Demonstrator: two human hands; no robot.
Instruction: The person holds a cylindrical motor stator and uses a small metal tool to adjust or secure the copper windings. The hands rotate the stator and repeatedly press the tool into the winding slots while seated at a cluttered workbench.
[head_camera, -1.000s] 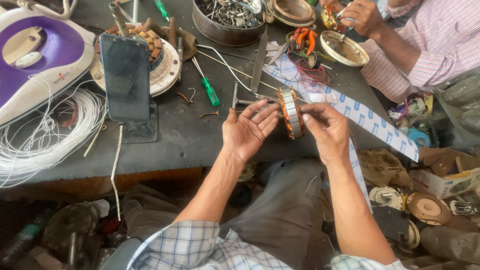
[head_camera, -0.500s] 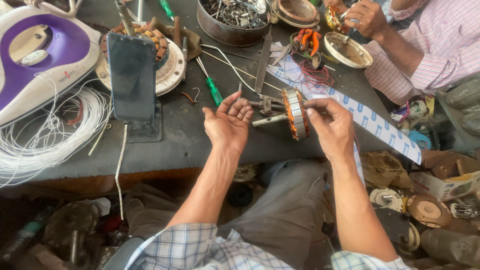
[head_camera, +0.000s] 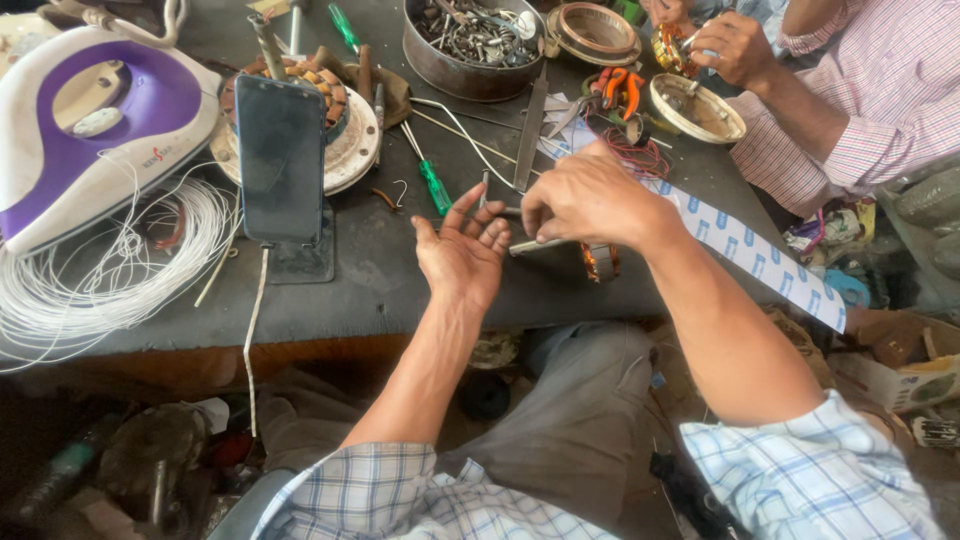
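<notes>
The dark workbench (head_camera: 400, 270) carries everything, its near edge running just above my knees. At its far left corner lies a purple and white clothes iron (head_camera: 95, 120), with a loose coil of white wire (head_camera: 110, 270) spilling toward the near left edge. Right of these, a dark phone (head_camera: 281, 158) stands upright on a stand, hiding part of a round motor stator (head_camera: 340, 130) behind it. A metal bowl of small parts (head_camera: 475, 45) sits at the far edge. Another person's hand (head_camera: 735, 45) works at the far right corner.

Near the middle of the near edge, my right hand (head_camera: 590, 200) pinches the metal shaft (head_camera: 535, 245) of a small motor rotor (head_camera: 600, 262), whose copper-banded body peeks out beneath my wrist. My left hand (head_camera: 462, 255) is spread, palm up, fingertips just touching the shaft's end. A green screwdriver (head_camera: 430, 180) lies just beyond.
</notes>
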